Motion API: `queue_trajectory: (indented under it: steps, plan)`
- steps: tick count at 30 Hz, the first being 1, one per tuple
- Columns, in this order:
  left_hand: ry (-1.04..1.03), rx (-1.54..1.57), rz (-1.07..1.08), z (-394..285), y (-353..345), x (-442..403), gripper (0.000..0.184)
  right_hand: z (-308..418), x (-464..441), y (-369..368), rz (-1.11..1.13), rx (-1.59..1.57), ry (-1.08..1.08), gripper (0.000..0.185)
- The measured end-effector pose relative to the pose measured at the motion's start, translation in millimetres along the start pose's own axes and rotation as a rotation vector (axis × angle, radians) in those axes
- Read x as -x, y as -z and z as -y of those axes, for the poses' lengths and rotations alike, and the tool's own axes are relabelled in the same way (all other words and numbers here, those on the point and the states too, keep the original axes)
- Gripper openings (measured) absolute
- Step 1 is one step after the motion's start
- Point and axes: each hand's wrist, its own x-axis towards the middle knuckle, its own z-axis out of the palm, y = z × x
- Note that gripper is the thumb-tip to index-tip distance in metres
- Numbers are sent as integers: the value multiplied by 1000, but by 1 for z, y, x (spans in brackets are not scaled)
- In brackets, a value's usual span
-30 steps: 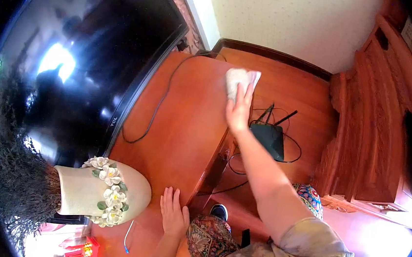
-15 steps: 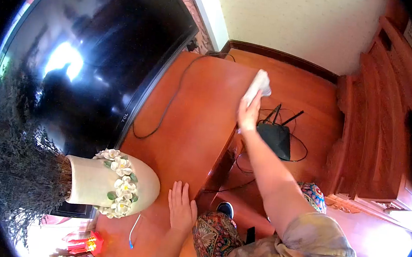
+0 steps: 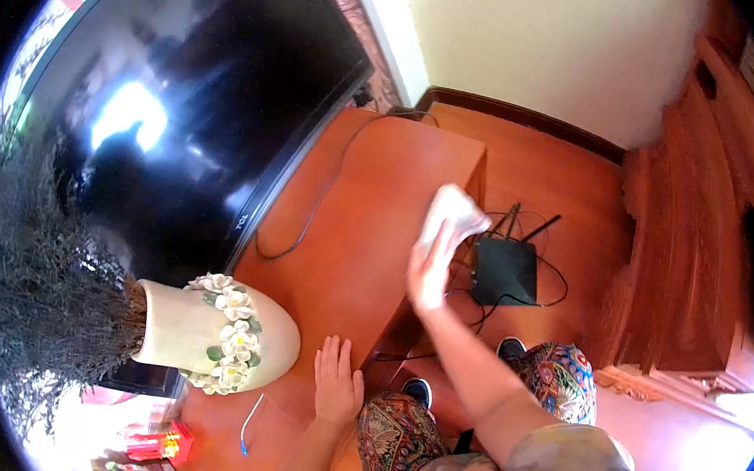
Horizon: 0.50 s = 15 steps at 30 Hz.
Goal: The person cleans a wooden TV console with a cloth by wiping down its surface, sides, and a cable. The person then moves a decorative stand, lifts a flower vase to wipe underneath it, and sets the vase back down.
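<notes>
My right hand (image 3: 428,274) holds a folded white cloth (image 3: 451,211) against the front edge of the reddish-brown wooden cabinet top (image 3: 370,208). Its fingers lie over the cloth and are a little smeared by motion. My left hand (image 3: 338,392) rests flat on the same top, fingers stretched out, with nothing in it. Just left of that hand, a cream vase (image 3: 176,326) with white raised flowers bears dark dried stems (image 3: 42,269).
A large black television (image 3: 219,87) stands along the back of the cabinet, with a thin black cable (image 3: 315,203) before it. A black router (image 3: 506,272) with antennas and wires lies on the floor. A short white cable (image 3: 249,422) and a red box (image 3: 169,442) are near the vase.
My right hand has drawn the cloth back along the cabinet's edge, toward my body. My left hand stays flat on the top. The view has shifted slightly.
</notes>
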Motion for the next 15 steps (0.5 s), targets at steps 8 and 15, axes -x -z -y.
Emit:
queue_trajectory:
  steps: [8,15]
  plan:
    - [51,73,-43,-1,4,0,50,3,-118,1,391,710,137,58]
    - [65,309,-131,-2,23,-15,44,46,-50,-1,945,330,714,47]
